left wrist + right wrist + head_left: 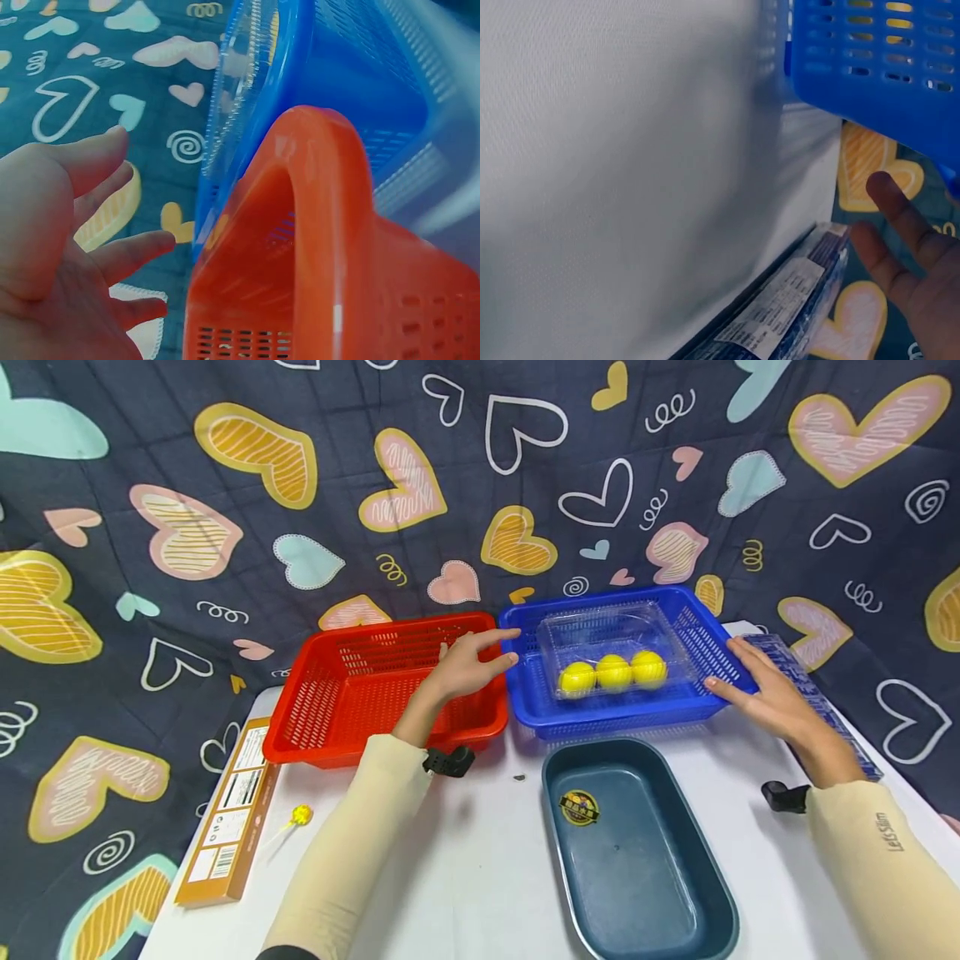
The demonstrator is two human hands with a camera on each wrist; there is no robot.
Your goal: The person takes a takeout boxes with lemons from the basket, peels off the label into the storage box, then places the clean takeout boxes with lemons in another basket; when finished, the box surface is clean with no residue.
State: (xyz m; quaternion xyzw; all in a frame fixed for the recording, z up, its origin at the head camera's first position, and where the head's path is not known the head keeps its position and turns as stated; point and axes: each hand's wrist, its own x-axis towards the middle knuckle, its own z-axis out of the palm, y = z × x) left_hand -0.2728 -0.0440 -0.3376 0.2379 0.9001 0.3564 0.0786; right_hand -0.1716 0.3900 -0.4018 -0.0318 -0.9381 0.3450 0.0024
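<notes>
A blue basket [678,708] stands at the back of the white table and holds a clear plastic box [611,639] with three yellow balls [613,671] in it. My left hand [471,662] reaches over the red basket [330,727] with straight fingers, its tips at the blue basket's left rim. On the other side my right hand [757,687] lies open against the blue basket's right rim. In the left wrist view the open left hand [71,247] is beside the red basket [315,255] and the blue basket [352,82]. The right hand's fingers [904,225] show under the blue basket [877,52].
A dark blue oval tray [637,852] with a round sticker lies in front of the blue basket. A long blue packet [810,693] lies under my right wrist at the table's right edge. An orange carton [225,810] and a yellow lollipop [300,815] lie at the left.
</notes>
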